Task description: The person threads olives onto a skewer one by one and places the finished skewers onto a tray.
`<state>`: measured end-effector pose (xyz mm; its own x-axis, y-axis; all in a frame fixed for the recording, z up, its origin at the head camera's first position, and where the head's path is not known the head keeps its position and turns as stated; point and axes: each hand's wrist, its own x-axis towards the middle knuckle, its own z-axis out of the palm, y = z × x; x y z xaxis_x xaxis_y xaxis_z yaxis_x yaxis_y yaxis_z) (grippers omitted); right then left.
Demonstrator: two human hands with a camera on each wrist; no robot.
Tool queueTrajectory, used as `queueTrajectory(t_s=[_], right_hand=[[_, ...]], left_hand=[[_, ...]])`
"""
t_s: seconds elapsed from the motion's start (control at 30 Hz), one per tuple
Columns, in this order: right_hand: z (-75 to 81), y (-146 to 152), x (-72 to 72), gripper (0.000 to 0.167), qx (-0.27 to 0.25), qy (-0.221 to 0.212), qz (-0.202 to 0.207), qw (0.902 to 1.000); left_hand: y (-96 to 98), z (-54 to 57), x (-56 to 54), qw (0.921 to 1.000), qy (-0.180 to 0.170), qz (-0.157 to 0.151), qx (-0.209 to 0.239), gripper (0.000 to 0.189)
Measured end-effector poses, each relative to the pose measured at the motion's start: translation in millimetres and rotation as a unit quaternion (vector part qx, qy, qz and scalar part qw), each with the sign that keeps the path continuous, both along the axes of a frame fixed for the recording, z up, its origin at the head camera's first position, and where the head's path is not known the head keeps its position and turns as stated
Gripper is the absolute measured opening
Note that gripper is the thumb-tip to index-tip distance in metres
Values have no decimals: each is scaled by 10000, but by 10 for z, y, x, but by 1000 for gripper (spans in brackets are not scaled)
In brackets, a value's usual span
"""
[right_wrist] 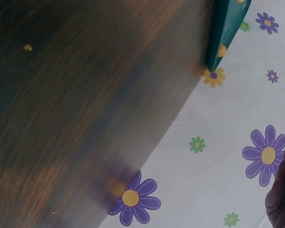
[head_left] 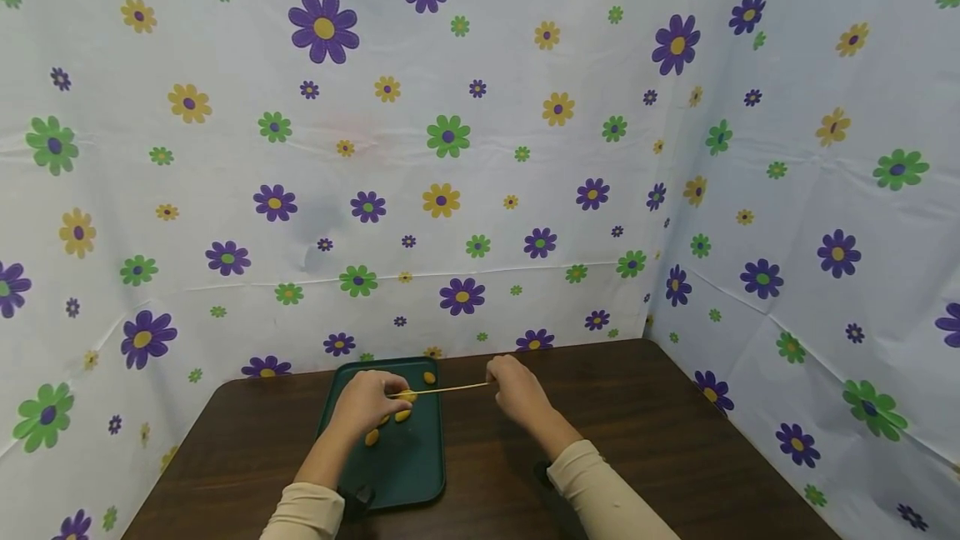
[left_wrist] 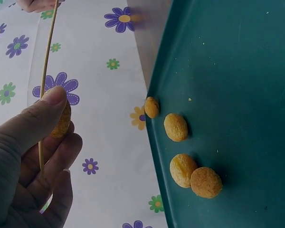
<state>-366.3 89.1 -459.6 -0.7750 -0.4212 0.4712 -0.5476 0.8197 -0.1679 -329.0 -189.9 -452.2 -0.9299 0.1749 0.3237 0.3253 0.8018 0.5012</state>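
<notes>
A thin wooden skewer (head_left: 453,388) stretches between my two hands above the table. With thumb and fingers, my left hand (head_left: 364,400) pinches a small golden-brown ball (left_wrist: 62,121) against the skewer, over the tray's left part. In the left wrist view the skewer's lower end shows past the thumb, by the curled fingers. My right hand (head_left: 517,388) grips the other end of the skewer, to the right of the tray. Only the edge of that hand (right_wrist: 281,190) appears in the right wrist view. Several similar balls (left_wrist: 175,127) lie on the dark green tray (left_wrist: 237,95).
The tray rests on a dark brown wooden table (head_left: 615,432), near its back edge. A crumb (right_wrist: 28,47) lies on the tabletop. Flower-printed white sheeting (head_left: 480,190) hangs behind the table and along its right side.
</notes>
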Motion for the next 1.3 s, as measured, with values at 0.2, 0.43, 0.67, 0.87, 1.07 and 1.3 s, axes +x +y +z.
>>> queueTrajectory(t_s=[0.2, 0.43, 0.67, 0.87, 1.07, 1.3], right_hand=[[-18, -10, -12, 36, 45, -28, -28, 10000], [-28, -32, -8, 34, 97, -58, -12, 9999], [-13, -58, -1, 34, 135, -124, -43, 9998], [-7, -82, 0, 32, 148, -226, -38, 9996], [7, -82, 23, 33, 133, -244, -16, 9996], [17, -89, 35, 32, 164, -274, -61, 9995]], left_hand=[[6, -6, -13, 10000, -16, -9, 7, 14], [10, -16, -19, 10000, -80, 5, 29, 13], [13, -18, -24, 10000, -85, 7, -16, 13], [19, -19, -22, 9999, -137, 2, 84, 13], [37, -14, -14, 9998, -149, 7, 93, 12], [57, -2, 5, 9999, -153, -55, 33, 12]])
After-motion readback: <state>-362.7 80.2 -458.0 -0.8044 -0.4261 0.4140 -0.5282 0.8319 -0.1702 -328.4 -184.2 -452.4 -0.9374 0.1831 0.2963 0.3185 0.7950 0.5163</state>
